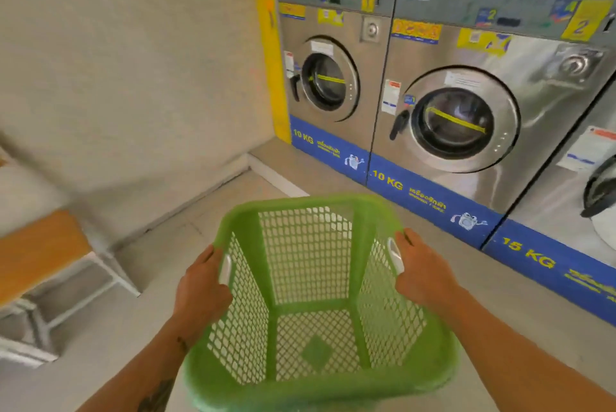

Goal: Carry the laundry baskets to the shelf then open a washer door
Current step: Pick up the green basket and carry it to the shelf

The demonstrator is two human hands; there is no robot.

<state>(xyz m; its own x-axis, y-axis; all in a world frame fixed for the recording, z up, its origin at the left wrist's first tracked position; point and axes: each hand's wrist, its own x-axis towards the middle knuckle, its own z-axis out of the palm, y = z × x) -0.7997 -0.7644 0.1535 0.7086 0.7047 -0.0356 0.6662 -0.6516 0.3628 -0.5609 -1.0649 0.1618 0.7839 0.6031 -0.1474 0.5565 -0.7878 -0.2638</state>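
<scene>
I hold an empty green mesh laundry basket [313, 298] in front of me, above the floor. My left hand [200, 288] grips its left rim and my right hand [423, 271] grips its right rim, each at a white handle slot. Ahead on the right stand steel front-loading washers: a far one [328, 78] and a nearer one [456, 121], both with round doors shut and a dark handle on the door's left side. A third washer [596, 185] is cut off at the right edge.
A bench or shelf with an orange-brown wooden top [36, 255] on a white metal frame stands at the left against the beige wall. A raised white step [276, 175] runs under the washers. A yellow post [270, 45] marks the corner. Grey tiled floor lies between.
</scene>
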